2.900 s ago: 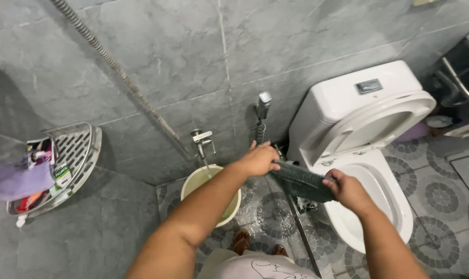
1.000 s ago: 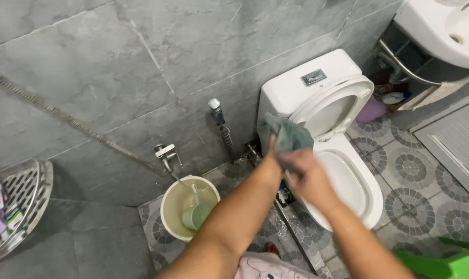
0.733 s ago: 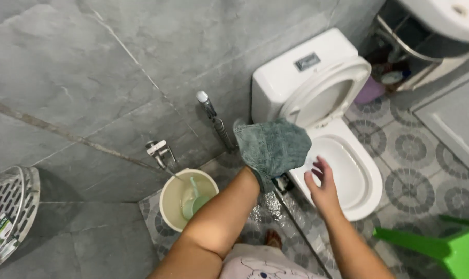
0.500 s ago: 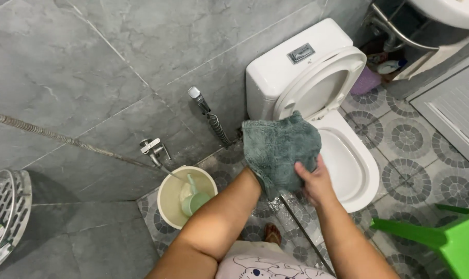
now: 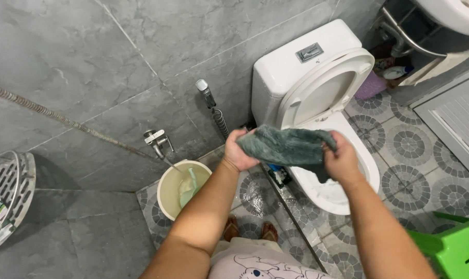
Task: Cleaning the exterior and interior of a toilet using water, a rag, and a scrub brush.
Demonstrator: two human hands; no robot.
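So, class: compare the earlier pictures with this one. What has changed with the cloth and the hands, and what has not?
The grey-green cloth, draped open over the left hand half a second ago, is now bunched and held between both hands; the right hand has taken its other end. The toilet, lid up, and the bucket with its scoop stayed put.

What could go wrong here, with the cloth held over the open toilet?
1. The grey-green cloth hangs between the left hand and right hand right above the open toilet bowl; a slipped grip could drop it in.
2. The patterned floor tiles look wet by the sandalled feet, so slipping seems possible.
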